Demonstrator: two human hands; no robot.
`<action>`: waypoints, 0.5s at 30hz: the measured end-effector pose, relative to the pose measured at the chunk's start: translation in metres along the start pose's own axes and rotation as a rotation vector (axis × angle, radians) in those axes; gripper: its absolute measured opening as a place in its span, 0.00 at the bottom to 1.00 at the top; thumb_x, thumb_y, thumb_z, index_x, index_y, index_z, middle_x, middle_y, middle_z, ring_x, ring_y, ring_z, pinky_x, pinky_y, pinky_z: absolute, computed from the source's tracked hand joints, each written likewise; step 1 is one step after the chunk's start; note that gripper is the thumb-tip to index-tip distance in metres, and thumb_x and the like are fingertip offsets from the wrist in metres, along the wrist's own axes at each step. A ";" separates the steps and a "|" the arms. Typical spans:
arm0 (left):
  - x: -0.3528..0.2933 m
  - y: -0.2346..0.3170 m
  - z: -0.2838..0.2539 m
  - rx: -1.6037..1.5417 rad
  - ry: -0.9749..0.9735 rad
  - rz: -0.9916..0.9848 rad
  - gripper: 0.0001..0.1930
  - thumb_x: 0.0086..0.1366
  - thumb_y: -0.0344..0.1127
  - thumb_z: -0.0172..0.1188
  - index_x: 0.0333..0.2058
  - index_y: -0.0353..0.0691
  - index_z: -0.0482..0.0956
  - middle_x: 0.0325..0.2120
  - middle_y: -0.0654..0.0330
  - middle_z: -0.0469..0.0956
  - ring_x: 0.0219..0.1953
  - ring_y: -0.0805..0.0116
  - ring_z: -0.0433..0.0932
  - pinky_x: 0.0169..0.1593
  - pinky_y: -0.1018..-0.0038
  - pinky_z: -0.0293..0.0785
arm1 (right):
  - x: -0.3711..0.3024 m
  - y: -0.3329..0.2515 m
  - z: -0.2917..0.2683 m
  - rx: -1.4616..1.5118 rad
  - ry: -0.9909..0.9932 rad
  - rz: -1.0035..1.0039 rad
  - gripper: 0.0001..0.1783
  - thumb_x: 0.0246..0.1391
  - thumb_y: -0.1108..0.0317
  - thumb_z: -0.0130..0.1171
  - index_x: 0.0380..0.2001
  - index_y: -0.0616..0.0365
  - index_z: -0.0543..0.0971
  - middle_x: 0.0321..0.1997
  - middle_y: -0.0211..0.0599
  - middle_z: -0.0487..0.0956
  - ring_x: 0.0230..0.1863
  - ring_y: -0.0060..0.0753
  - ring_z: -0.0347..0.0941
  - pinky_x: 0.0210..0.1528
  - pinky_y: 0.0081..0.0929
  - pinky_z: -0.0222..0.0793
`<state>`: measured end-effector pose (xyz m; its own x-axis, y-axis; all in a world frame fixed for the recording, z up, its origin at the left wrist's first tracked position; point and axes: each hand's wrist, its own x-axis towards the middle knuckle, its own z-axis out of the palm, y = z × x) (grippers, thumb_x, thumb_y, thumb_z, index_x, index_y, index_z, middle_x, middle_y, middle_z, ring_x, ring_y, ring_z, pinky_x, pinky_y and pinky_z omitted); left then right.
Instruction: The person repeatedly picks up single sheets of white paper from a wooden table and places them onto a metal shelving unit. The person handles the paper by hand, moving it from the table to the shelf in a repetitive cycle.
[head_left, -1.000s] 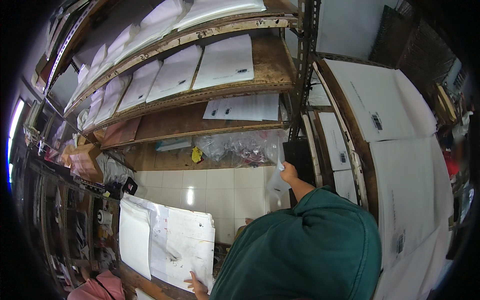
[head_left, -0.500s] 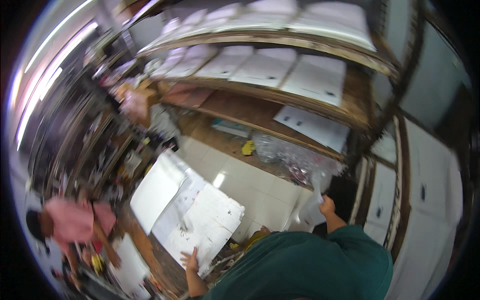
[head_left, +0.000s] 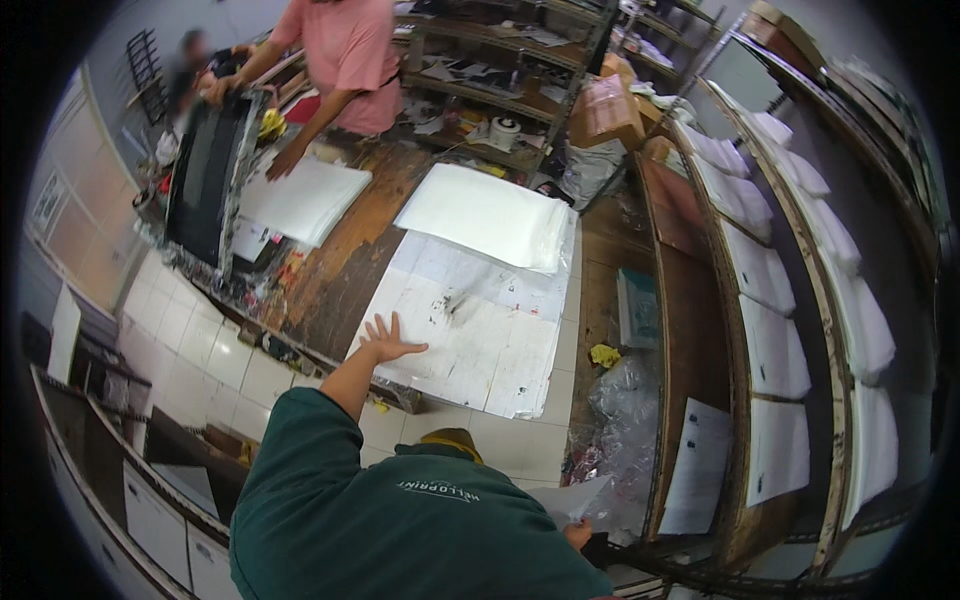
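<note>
Bracing, apparently: left hand (head_left: 386,343) lies open, fingers spread, on the near left part of a stained white board (head_left: 475,345), perhaps for balance. Right hand (head_left: 577,536) grips a translucent sheet (head_left: 575,497) near the shelf (head_left: 690,320); probably held by its edge to limit creasing. White sheet stack (head_left: 485,215) sits on the board's far side, likely keeping the near half free. Bare brown desk (head_left: 335,275) gives room left of the board; past the board's near edge, tiled floor (head_left: 515,440) shows.
</note>
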<state>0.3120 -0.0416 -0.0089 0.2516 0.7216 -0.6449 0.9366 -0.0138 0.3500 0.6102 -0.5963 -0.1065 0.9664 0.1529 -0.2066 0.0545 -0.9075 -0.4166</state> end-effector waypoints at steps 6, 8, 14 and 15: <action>-0.003 0.005 -0.009 -0.030 -0.021 0.044 0.68 0.32 0.81 0.51 0.62 0.48 0.24 0.61 0.42 0.18 0.62 0.39 0.16 0.58 0.39 0.24 | 0.014 0.001 0.015 0.059 0.058 -0.125 0.18 0.36 0.76 0.50 0.37 0.63 0.75 0.31 0.56 0.77 0.36 0.56 0.74 0.41 0.39 0.67; -0.003 0.001 -0.008 -0.048 -0.021 0.056 0.68 0.32 0.81 0.51 0.62 0.48 0.24 0.61 0.41 0.17 0.61 0.38 0.15 0.57 0.39 0.23 | 0.011 -0.007 0.013 0.080 0.033 -0.142 0.18 0.35 0.76 0.50 0.36 0.64 0.74 0.31 0.55 0.77 0.35 0.54 0.74 0.39 0.38 0.67; -0.005 0.002 -0.006 -0.016 -0.007 0.098 0.68 0.31 0.82 0.50 0.63 0.51 0.25 0.61 0.42 0.18 0.61 0.38 0.14 0.58 0.40 0.21 | -0.005 -0.041 -0.004 0.027 0.005 -0.190 0.16 0.35 0.76 0.52 0.34 0.67 0.73 0.28 0.52 0.77 0.32 0.46 0.75 0.36 0.38 0.68; -0.009 0.000 -0.006 -0.002 -0.010 0.105 0.68 0.31 0.82 0.50 0.63 0.51 0.26 0.61 0.42 0.18 0.61 0.39 0.14 0.58 0.40 0.21 | 0.003 -0.028 0.002 -0.001 0.029 -0.261 0.16 0.36 0.76 0.52 0.34 0.67 0.73 0.27 0.51 0.77 0.31 0.44 0.75 0.35 0.37 0.68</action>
<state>0.3079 -0.0440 0.0012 0.3509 0.7091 -0.6116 0.9046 -0.0878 0.4171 0.6109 -0.5695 -0.0976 0.9264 0.3708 -0.0661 0.3036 -0.8390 -0.4517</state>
